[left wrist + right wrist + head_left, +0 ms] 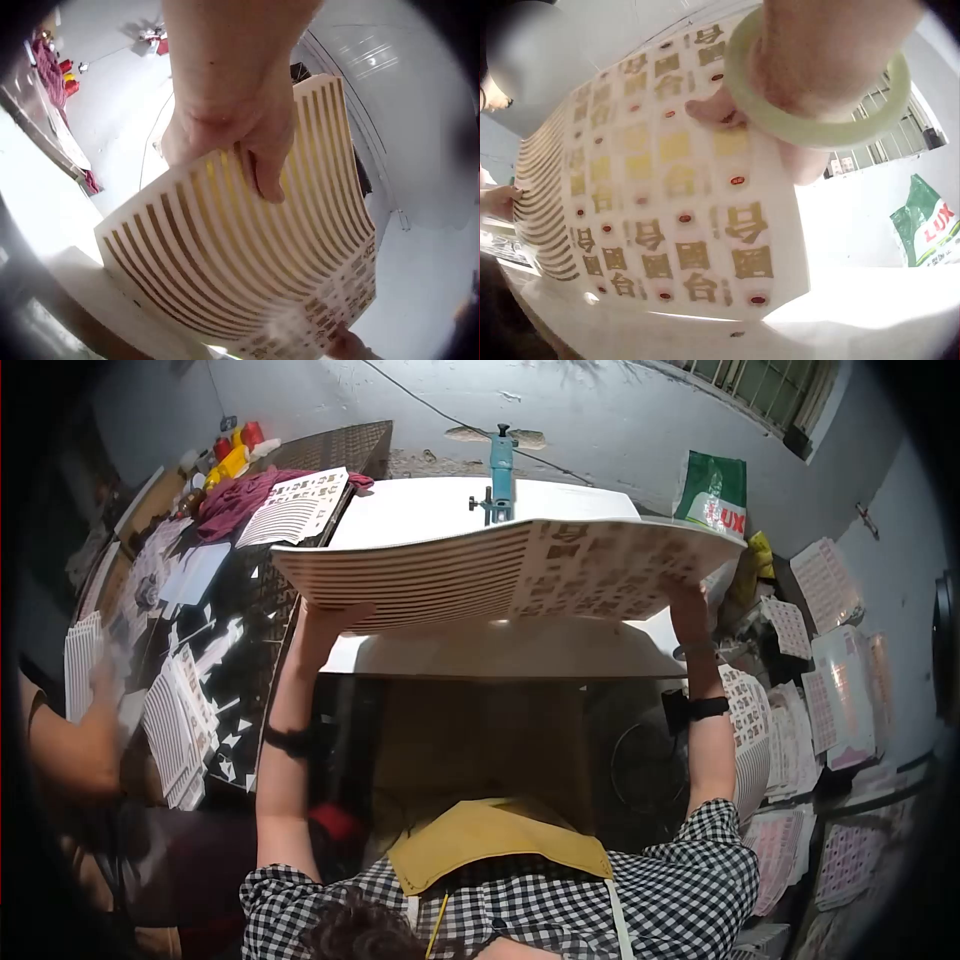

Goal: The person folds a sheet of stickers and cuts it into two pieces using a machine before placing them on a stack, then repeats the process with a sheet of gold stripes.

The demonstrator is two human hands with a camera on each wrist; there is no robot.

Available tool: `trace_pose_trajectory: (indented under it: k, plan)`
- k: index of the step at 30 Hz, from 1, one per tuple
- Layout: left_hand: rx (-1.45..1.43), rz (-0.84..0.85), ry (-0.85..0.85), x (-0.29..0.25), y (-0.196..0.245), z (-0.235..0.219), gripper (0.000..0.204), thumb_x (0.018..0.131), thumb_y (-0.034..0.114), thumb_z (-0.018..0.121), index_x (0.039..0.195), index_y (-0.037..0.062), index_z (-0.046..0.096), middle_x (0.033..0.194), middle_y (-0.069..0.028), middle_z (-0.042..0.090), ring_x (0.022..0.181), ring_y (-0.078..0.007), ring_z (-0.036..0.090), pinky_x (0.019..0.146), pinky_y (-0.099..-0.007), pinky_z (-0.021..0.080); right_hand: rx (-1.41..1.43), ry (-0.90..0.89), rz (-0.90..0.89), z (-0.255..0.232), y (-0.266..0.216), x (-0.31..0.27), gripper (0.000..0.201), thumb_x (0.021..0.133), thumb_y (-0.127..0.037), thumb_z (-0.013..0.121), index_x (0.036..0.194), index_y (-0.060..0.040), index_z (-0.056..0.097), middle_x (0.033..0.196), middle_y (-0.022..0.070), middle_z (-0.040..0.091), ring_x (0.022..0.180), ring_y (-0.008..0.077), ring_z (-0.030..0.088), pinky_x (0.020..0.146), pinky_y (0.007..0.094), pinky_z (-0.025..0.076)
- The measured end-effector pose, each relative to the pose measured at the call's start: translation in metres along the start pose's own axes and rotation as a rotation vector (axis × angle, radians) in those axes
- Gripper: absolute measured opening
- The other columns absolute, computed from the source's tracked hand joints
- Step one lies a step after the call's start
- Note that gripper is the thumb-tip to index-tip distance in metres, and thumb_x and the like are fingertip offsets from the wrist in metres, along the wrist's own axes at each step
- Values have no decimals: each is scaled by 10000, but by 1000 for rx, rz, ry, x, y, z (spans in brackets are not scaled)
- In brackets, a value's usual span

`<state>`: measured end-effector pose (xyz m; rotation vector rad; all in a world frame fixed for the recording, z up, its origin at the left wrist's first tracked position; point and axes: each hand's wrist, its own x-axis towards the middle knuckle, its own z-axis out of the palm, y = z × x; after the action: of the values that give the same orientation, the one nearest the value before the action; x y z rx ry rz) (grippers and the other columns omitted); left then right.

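Observation:
A large, flexible sheet [440,585] bows upward over the white worktable [420,658]. Gold stripes run along its left part; gold characters and small red ovals cover the right part. My left hand [335,622] grips the near edge on the striped side, its thumb [268,176] lying across the stripes in the left wrist view. At the other end my right hand [688,608] holds the sheet by its edge, thumb [711,109] on the printed face. Fingers behind the sheet are hidden. A pale green bangle [739,67] circles the right wrist.
A blue-green metal fixture [502,475] rises behind the sheet. Stacked printed sheets [745,725] stand at right, more sheets [180,725] with white scraps at left. Another person's arm [80,745] is far left. A green LUX bag [712,490] sits at back right.

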<state>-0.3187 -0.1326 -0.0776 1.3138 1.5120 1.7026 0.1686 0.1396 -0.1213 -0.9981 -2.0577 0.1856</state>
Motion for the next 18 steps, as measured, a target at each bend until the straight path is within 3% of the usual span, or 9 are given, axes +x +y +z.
trace_pose_trajectory:
  k: [1,3,4,7,9,11,16,18]
  plan:
    - [-66,-64,14,1,-4,-1,461,709,-51,774,1135,-6,603,1023,-80,668,937,-172,639,797,-321,556,-462,-128,-217,5,27,2,234,825,-58,579,1049,-30,642,993,158,667,935,296,630,850,365,477]
    - [-125,58,46,10,-11,-8,461,711,-82,756,1141,-7,607,1025,-84,677,938,-179,647,806,-321,558,366,-87,82,-10,-21,19,242,830,-75,660,1059,4,650,983,62,675,887,117,609,795,302,478]
    - [-129,69,44,16,-5,-10,444,715,-79,755,1131,-8,616,1041,-94,681,943,-182,652,817,-320,556,862,-51,382,-12,-28,26,256,812,-40,674,1059,21,645,990,67,674,893,132,616,816,290,481]
    - [-119,71,-21,26,17,-10,394,723,-76,750,1096,-3,646,1005,-96,699,913,-174,666,813,-314,557,1062,15,322,-24,-56,36,264,805,-17,675,1061,37,636,972,55,670,876,139,618,819,284,486]
    - [-95,25,-19,23,-4,-4,378,739,-77,734,1097,6,647,1008,-78,695,913,-162,657,822,-309,543,953,-58,414,-12,-32,22,280,804,-1,672,1080,26,631,968,50,673,870,133,617,815,283,490]
    - [-70,0,-19,27,-19,0,363,754,-78,718,1098,15,648,1011,-59,691,913,-150,648,831,-304,530,848,-138,303,-6,-25,13,286,816,-3,658,1101,15,631,991,52,679,874,125,618,808,284,491]
    - [-31,9,-53,28,-20,-9,253,828,-25,679,1077,15,657,968,-56,698,867,-132,654,775,-296,540,951,-114,390,-14,-32,8,189,866,-51,658,1048,-3,661,948,24,677,850,109,617,779,277,495]
    - [49,53,-38,25,-7,-9,199,840,18,694,1034,-14,662,908,-68,702,796,-121,659,714,-256,540,862,-1,406,-21,-50,4,139,886,-92,665,998,-11,679,875,2,679,772,93,608,696,254,491]
